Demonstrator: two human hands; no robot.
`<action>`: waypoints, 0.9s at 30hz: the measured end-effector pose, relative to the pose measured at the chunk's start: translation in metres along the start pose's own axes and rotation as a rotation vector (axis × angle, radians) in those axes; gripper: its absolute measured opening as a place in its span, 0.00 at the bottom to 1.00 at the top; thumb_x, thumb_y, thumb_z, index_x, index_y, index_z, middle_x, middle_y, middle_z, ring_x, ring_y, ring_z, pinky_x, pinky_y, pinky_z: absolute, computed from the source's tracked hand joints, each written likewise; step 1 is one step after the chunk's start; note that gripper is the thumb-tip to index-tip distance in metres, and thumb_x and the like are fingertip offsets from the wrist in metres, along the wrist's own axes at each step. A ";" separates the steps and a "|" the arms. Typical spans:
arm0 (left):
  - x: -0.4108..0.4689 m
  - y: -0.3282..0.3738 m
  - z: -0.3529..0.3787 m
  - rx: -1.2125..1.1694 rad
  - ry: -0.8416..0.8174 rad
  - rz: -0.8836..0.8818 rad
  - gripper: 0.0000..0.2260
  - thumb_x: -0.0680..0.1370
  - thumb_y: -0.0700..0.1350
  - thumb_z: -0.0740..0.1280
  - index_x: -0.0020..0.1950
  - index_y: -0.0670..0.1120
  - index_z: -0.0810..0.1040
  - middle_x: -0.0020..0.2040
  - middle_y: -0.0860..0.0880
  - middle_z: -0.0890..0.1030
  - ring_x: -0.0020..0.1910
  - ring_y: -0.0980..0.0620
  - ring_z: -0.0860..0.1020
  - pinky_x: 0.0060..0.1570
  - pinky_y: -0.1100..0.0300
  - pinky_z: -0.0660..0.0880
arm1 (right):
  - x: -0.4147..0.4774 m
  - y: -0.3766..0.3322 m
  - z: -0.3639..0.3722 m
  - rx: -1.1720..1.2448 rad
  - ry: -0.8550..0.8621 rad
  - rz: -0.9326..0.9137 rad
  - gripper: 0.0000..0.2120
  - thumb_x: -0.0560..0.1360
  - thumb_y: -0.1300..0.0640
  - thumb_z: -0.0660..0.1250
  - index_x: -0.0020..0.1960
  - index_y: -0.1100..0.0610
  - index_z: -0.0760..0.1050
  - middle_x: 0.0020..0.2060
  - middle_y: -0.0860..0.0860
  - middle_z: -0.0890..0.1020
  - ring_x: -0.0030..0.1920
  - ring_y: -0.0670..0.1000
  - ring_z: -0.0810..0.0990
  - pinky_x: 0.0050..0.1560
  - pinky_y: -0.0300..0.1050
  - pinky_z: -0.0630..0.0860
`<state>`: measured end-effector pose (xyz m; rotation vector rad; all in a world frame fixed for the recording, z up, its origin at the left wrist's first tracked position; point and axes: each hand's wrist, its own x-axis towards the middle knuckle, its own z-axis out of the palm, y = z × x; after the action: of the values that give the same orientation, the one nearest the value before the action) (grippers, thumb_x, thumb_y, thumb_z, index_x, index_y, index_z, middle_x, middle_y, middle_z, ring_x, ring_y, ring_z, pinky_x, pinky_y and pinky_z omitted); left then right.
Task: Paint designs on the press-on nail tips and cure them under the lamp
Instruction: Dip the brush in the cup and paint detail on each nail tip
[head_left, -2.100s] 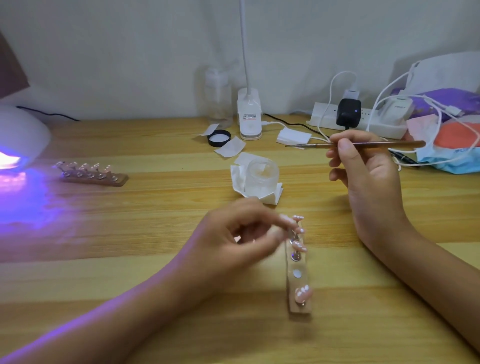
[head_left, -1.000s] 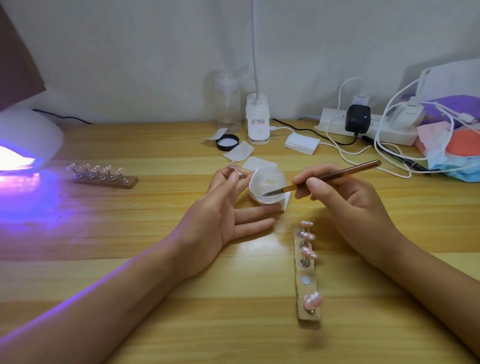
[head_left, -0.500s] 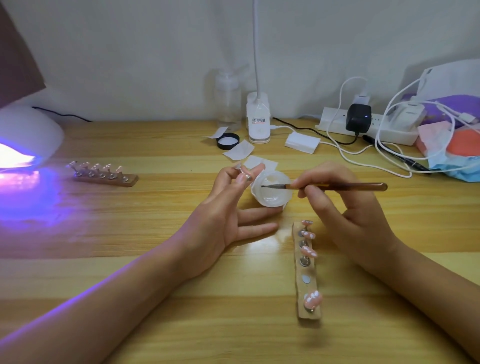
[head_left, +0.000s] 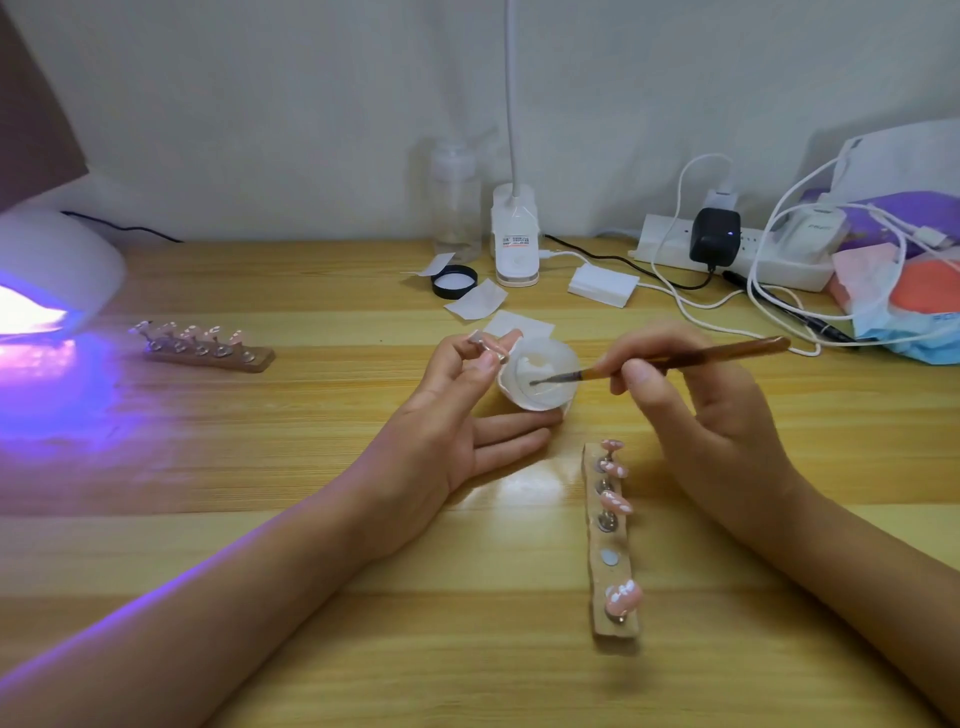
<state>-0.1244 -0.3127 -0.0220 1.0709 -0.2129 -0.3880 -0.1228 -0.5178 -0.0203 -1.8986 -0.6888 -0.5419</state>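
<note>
My left hand (head_left: 447, 431) pinches a small metal nail-tip stand (head_left: 485, 349) between thumb and forefinger, with its other fingers lying straight on the table beside a small white jar (head_left: 543, 379). My right hand (head_left: 696, 415) grips a brown nail brush (head_left: 670, 358), whose bristles dip into the jar. A wooden holder (head_left: 613, 540) with pink painted nail tips lies lengthwise in front of my right hand; one of its magnet spots is bare. A second wooden holder (head_left: 208, 345) with several tips sits left, near the glowing curing lamp (head_left: 52, 275).
At the back stand a clear bottle (head_left: 457, 202), a white desk lamp base (head_left: 514, 244), a black lid (head_left: 453, 281), white paper wipes (head_left: 475, 301), and a white box (head_left: 602, 284). A power strip (head_left: 727, 260), tangled cables and bags crowd the back right.
My left hand took one tip stand off the near holder and carried it up beside the jar. My right hand brought the brush down and now its bristles sit deeper in the jar.
</note>
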 end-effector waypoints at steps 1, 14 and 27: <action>0.000 0.001 0.000 -0.023 -0.002 -0.010 0.08 0.77 0.51 0.62 0.54 0.51 0.69 0.73 0.55 0.69 0.58 0.37 0.80 0.60 0.46 0.76 | 0.001 0.000 -0.001 0.050 0.038 0.022 0.07 0.79 0.56 0.59 0.49 0.53 0.76 0.42 0.47 0.79 0.44 0.53 0.77 0.47 0.46 0.73; 0.004 0.006 -0.006 -0.111 -0.018 -0.080 0.04 0.82 0.50 0.60 0.54 0.52 0.71 0.71 0.47 0.72 0.61 0.35 0.79 0.58 0.37 0.75 | 0.010 0.013 -0.013 0.264 0.304 0.387 0.11 0.83 0.57 0.59 0.48 0.50 0.78 0.34 0.45 0.80 0.40 0.44 0.77 0.44 0.35 0.74; 0.003 -0.003 0.002 0.016 0.283 0.091 0.05 0.79 0.45 0.64 0.44 0.51 0.76 0.48 0.54 0.75 0.36 0.57 0.74 0.35 0.63 0.77 | 0.011 0.015 -0.012 0.290 0.215 0.384 0.11 0.74 0.58 0.58 0.48 0.52 0.80 0.44 0.44 0.84 0.49 0.45 0.81 0.48 0.37 0.73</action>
<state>-0.1225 -0.3166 -0.0237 1.1145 -0.0129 -0.1500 -0.1059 -0.5317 -0.0182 -1.6161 -0.2370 -0.3694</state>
